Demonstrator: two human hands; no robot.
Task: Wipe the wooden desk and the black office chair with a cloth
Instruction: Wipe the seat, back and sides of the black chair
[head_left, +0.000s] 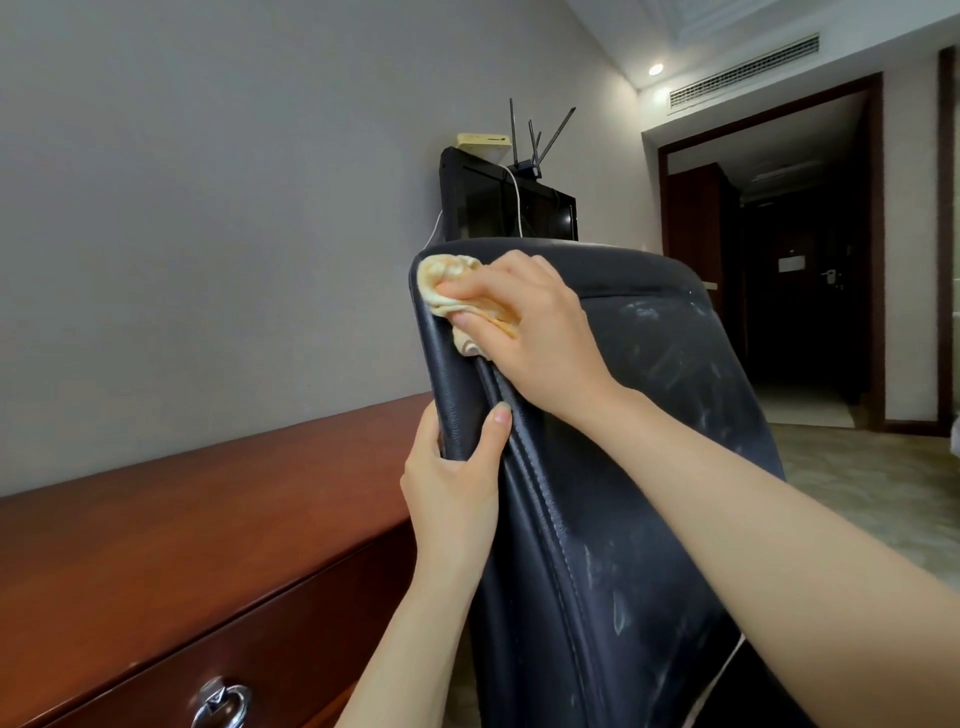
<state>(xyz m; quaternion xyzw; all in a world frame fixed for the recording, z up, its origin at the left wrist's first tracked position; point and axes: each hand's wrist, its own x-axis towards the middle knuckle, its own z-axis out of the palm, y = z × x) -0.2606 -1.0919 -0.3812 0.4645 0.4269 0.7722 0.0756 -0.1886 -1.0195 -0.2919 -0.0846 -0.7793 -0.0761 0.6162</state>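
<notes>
Chair (649, 441) top has the cloth (448, 274) on it, pinched by your right hand (535, 332). Your left hand (452, 493) grips the side.

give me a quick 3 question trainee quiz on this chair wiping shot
1. True or false: the right hand holds the cloth against the chair near its top corner.
2. What does the left hand grip? A a drawer ring; B the chair's side edge; C a spray bottle.
3. Fill in: the pale smears on the chair lie to the ___ of the cloth in the picture.

Key: 1 true; 2 B; 3 right.
</notes>
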